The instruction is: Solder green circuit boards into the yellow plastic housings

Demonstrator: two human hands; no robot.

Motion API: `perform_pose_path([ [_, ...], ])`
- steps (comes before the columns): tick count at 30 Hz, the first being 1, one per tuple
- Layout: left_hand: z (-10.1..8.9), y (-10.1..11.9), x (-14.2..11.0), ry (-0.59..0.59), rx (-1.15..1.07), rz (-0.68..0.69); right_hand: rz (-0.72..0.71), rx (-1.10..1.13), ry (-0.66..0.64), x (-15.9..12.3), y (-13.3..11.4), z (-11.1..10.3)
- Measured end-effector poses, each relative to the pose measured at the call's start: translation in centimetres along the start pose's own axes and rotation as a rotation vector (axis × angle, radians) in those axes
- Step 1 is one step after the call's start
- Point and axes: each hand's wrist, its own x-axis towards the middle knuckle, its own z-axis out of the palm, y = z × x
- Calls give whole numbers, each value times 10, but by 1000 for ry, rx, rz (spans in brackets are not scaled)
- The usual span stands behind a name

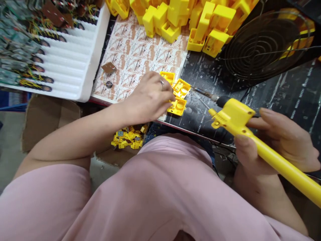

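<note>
My right hand (273, 144) is wrapped round a yellow soldering gun (238, 117) with a thin feed tube beside its metal tip. That tip points left, close to a small group of open yellow plastic casings (182, 87) at the bench's front edge. Over their left side lies my left hand (151, 97), a ring on one finger, its fingers curled and closed on the edge of a casing. The fingertips are partly hidden, and thin wire shows near them. Left of this hand are a small brown circuit board (109, 68) and a small round black part (109, 84).
Yellow housings (173, 20) are piled at the back. A black fan with a wire guard (255, 50) stands at the back right. A white foam tray (72, 67) at left bears wired circuit boards. Below the bench, a cardboard box (47, 117) sits near yellow pieces (130, 137).
</note>
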Motion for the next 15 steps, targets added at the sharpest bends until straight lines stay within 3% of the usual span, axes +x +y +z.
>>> perform_pose_path([
  [4, -18, -33, 1, 50, -168, -91, 68, -48, 132, -1, -3, 0],
  [8, -4, -25, 20, -145, -165, 92, -126, 7, 465, 8, 19, 8],
  [12, 9, 1, 34, -306, 10, 175, -150, -60, 446, 10, 40, 8],
  [15, -15, 0, 12, -460, 97, 116, -172, -118, 397, 4, 43, 3],
])
